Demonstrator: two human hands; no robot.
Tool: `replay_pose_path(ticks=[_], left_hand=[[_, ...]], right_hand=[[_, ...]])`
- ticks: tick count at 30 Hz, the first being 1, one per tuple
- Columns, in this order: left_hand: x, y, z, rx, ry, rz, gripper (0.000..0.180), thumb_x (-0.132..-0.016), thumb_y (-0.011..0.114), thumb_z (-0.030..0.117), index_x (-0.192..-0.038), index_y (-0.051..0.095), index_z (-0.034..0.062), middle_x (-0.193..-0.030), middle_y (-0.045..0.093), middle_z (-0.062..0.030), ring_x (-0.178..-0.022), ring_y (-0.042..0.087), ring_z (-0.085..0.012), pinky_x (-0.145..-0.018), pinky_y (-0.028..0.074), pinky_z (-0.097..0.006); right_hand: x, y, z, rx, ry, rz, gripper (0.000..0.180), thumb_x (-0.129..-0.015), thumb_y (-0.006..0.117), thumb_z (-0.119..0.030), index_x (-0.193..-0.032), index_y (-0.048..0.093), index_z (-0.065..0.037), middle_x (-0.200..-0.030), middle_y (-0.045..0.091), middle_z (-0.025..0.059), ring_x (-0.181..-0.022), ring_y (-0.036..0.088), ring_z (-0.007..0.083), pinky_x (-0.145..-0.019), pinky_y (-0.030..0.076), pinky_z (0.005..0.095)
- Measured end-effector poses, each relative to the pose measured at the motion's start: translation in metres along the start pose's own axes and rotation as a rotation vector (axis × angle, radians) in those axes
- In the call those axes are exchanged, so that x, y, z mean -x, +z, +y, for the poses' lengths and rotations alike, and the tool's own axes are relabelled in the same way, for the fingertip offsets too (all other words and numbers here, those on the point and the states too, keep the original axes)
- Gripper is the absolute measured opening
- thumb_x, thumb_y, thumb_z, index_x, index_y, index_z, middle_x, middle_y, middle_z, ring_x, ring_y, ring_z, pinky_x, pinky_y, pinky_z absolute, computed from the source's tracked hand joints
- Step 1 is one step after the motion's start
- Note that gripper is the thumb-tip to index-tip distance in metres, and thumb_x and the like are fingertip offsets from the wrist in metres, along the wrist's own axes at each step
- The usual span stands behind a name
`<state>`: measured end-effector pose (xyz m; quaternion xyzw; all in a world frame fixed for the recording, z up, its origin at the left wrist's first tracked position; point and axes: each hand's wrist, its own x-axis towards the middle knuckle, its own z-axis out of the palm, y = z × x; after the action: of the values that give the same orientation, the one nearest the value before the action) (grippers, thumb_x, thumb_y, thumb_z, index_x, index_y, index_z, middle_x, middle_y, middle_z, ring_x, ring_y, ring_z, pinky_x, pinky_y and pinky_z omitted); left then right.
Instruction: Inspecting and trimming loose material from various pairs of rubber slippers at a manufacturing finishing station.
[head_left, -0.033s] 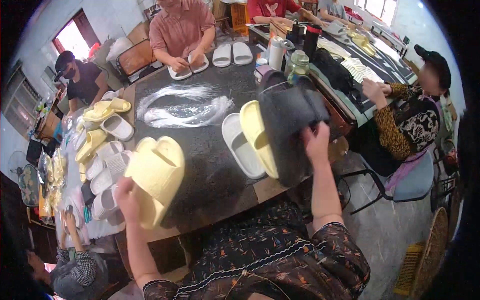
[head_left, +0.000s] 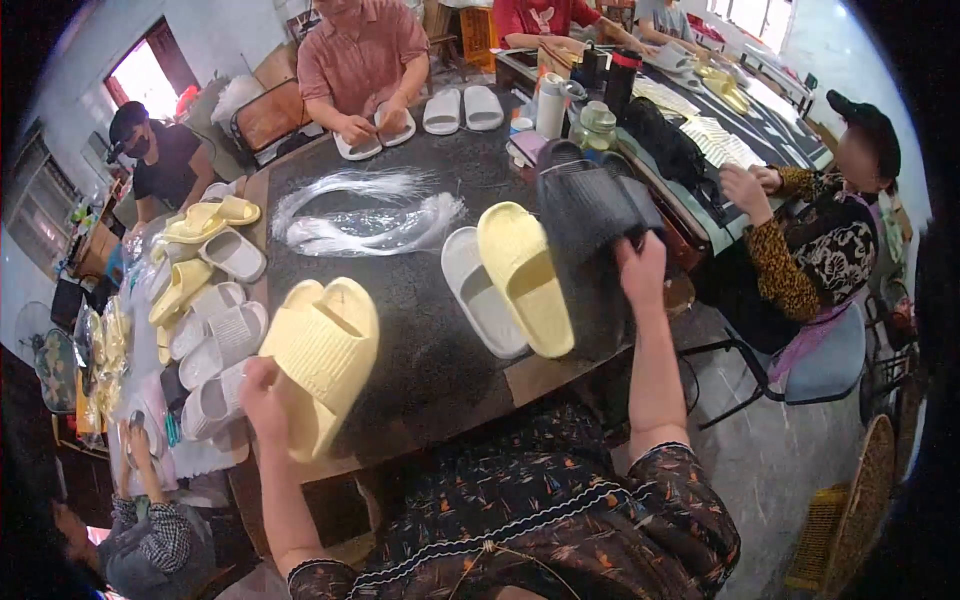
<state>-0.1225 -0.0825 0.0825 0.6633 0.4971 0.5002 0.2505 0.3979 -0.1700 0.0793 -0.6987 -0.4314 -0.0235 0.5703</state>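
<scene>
At the left front of the table, my left hand [head_left: 266,398] is closed on the near side of a pair of yellow slippers [head_left: 322,350], held together with their ribbed straps facing up. My right hand [head_left: 640,268] grips a pair of black slippers [head_left: 590,212] by the strap area, over the table's right edge. Between my hands lie a yellow slipper [head_left: 548,295] and a grey slipper [head_left: 487,300], side by side and partly overlapping. The black pair is close beside the yellow slipper's right side.
Clear plastic strands [head_left: 370,230] lie on the dark table [head_left: 410,340]. Grey slippers [head_left: 215,350] and yellow slippers crowd the left side. Bottles [head_left: 550,105] stand at the back right. Across the table a person handles white slippers [head_left: 360,145]; another person sits at right.
The black slippers have shifted right with my right hand, so more of the yellow slipper on the table shows. My left hand and its yellow pair have moved slightly right.
</scene>
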Motion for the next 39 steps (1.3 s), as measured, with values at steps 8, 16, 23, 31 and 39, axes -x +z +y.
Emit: replay_pose_path(ticks=[8, 16, 23, 31, 39], left_hand=[[0.022, 0.079, 0.020, -0.011, -0.050, 0.038, 0.011, -0.075, 0.066, -0.002, -0.086, 0.065, -0.0008, -0.078, 0.055, -0.0031, -0.071, 0.054, -0.0110, -0.065, 0.043, -0.023], [0.012, 0.130, 0.005, -0.253, -0.072, 0.035, 0.020, -0.076, 0.069, 0.013, -0.091, 0.065, 0.0003, -0.084, 0.060, -0.0125, -0.074, 0.062, -0.0241, -0.068, 0.049, -0.034], [0.029, 0.129, 0.032, -0.251, -0.224, -0.295, 0.049, -0.074, 0.072, 0.018, -0.116, 0.053, 0.0035, -0.107, 0.057, -0.0173, -0.090, 0.058, -0.0318, -0.078, 0.048, -0.040], [-0.022, 0.094, -0.002, -0.471, 0.150, -0.024, 0.036, -0.082, 0.063, 0.027, -0.108, 0.061, 0.0015, -0.106, 0.062, -0.0161, -0.099, 0.056, -0.0331, -0.091, 0.042, -0.040], [-0.022, 0.111, -0.036, -0.365, 0.096, -0.316, 0.031, -0.083, 0.059, 0.032, -0.100, 0.065, 0.0062, -0.110, 0.062, -0.0122, -0.104, 0.054, -0.0328, -0.091, 0.041, -0.040]], right_hand=[[-0.086, -0.031, 0.135, 0.422, 0.215, -0.147, 0.047, -0.078, 0.063, -0.036, -0.066, 0.049, 0.007, -0.067, 0.054, 0.0231, -0.066, 0.057, 0.0359, -0.063, 0.043, 0.0428], [-0.011, -0.024, 0.044, 0.417, -0.097, 0.144, 0.045, -0.084, 0.062, -0.015, -0.124, 0.050, 0.001, -0.099, 0.058, 0.0122, -0.085, 0.057, 0.0244, -0.073, 0.045, 0.0341], [0.087, 0.055, -0.073, -0.139, -0.302, -0.476, 0.022, -0.077, 0.065, -0.005, -0.099, 0.064, -0.004, -0.090, 0.062, 0.0096, -0.081, 0.058, 0.0231, -0.070, 0.046, 0.0317], [0.134, 0.162, -0.091, -0.055, -0.439, -0.698, 0.049, -0.076, 0.068, -0.017, -0.121, 0.050, -0.006, -0.122, 0.048, 0.0147, -0.111, 0.046, 0.0329, -0.093, 0.040, 0.0425], [0.133, 0.192, -0.070, 0.027, -0.519, -0.719, 0.053, -0.071, 0.055, 0.005, -0.122, 0.051, -0.011, -0.124, 0.048, 0.0128, -0.116, 0.042, 0.0330, -0.096, 0.040, 0.0422]])
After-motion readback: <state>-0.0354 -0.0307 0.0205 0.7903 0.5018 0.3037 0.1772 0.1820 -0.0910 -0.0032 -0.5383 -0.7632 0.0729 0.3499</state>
